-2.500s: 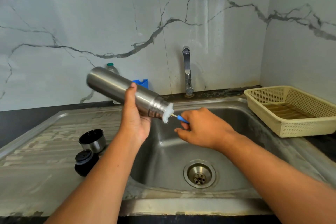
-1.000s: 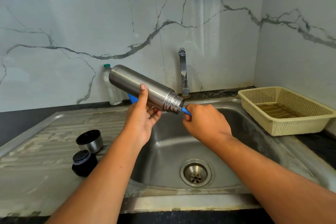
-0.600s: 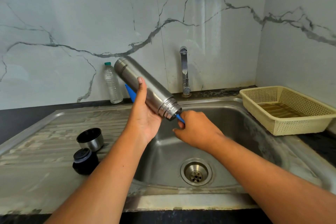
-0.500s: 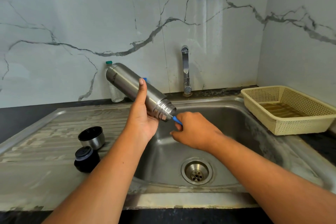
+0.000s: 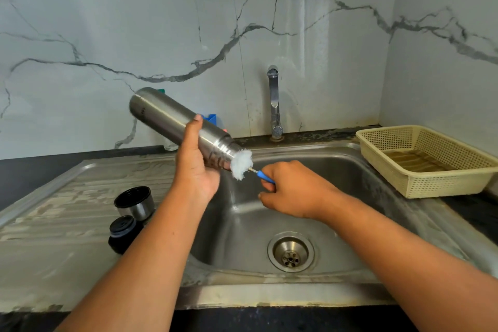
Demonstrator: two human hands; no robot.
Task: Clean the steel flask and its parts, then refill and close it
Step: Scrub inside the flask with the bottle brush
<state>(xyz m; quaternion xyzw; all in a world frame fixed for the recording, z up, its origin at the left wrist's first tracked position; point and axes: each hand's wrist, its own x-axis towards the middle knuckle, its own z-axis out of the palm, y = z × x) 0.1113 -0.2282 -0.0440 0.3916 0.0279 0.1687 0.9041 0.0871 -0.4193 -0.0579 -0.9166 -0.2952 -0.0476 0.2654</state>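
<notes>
**Your fingers (image 5: 273, 171) are closed on the brush (image 5: 241, 163) and the flask (image 5: 167, 116)**

Your left hand (image 5: 198, 170) grips the flask near its neck. The thumb lies straight up across the near side of the steel body. The other fingers curl round behind it, and one tip just shows past the far edge. You hold the flask in the air, tilted. Its closed base is up and to the left of your thumb, and its open mouth points down to the right, towards your other hand.

Your right hand (image 5: 293, 191) sits just right of that mouth, fingers curled tight round the brush's blue handle. Only a short piece of handle and a bit of wire show between your knuckles and the flask. The white bristles puff out at the mouth and touch its rim. You cannot tell how much of the brush is inside.

Below your left wrist, on the draining board (image 5: 67, 197), the steel cup (image 5: 134, 202) stands mouth up, showing its black inside. The black stopper (image 5: 124, 232) is just in front of it, nearer to you. Your forearm hides part of both, so you cannot tell whether they touch.

Under your right hand lies the sink (image 5: 350, 175), with the drain (image 5: 290, 252) below your wrist, on the near side. Beyond your right fingers the tap (image 5: 274, 102) stands against the back wall. Well off to the right of that hand, a cream basket (image 5: 431, 186) sits on the counter. Behind the flask, mostly hidden, are a plastic bottle (image 5: 161, 90) with a green cap and a blue thing (image 5: 210, 117).
</notes>
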